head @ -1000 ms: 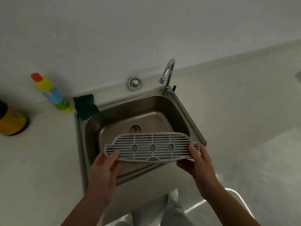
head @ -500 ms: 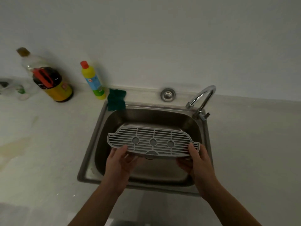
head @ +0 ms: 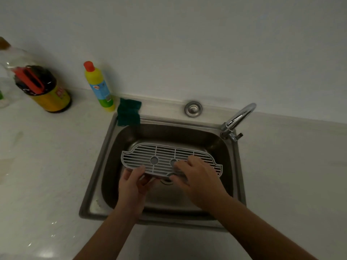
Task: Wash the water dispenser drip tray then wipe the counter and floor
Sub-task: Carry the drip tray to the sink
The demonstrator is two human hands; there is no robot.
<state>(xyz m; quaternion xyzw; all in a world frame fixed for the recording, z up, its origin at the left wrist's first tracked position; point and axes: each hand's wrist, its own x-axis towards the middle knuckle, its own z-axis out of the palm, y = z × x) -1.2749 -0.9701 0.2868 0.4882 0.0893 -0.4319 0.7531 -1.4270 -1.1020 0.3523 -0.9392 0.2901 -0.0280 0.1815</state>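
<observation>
- You are holding the grey slotted plastic drip tray (head: 165, 159) level over the basin of the stainless steel sink (head: 97, 171), so washing looks barely begun: the chrome tap (head: 238, 117) is showing no water.
- Your left hand (head: 134, 184) is pinching its front-left edge; your right hand (head: 197, 177) is lying on top, fingers (head: 180, 167) curled onto the grille.
- The tray is showing 3 round discs, 1 partly covered.
- The green sponge (head: 129, 114) is sitting untouched; the pale tabletop (head: 47, 166) and floor are still waiting.
</observation>
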